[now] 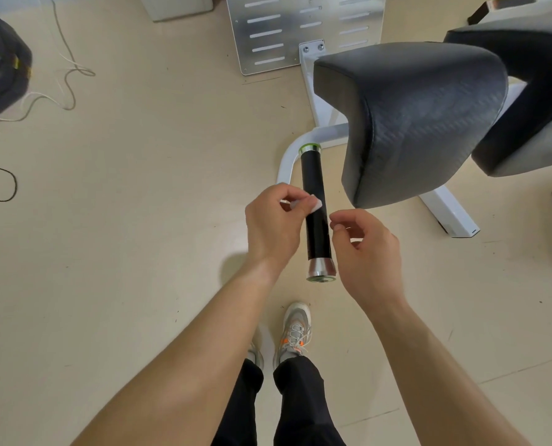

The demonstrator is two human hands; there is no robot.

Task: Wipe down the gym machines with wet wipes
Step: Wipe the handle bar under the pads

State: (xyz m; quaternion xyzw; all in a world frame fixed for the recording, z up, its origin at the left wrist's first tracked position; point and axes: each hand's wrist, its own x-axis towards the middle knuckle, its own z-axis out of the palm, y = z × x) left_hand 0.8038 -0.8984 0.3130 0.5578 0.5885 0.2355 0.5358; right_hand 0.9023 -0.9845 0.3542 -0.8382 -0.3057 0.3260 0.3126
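The left hand (pixel 273 222) pinches a small folded white wet wipe (pixel 315 204) between thumb and curled fingers, at the centre of the frame. The wipe's free end lies against the left flank of the black cylindrical machine handle with silver end caps (pixel 314 178). The right hand (pixel 366 249) sits just right of that handle, fingers curled in and thumb and forefinger tips nearly meeting, with nothing visible in them. The handle stands between the two hands. Its long axis runs almost straight up the frame, from the silver cap near the wrists to a green-ringed cap where it joins the white tubular steel frame (pixel 446 209). The left hand is already on it, so a stroke along that axis looks like the natural next move, and nothing blocks the left side. To the right, the black padded seat cushion (pixel 413 123) overhangs close by, crowding the far half. Beyond lie a slotted silver metal plate (pixel 300 30) at upper centre, a white cable (pixel 69 67) and a dark bag (pixel 1 59) at upper left.
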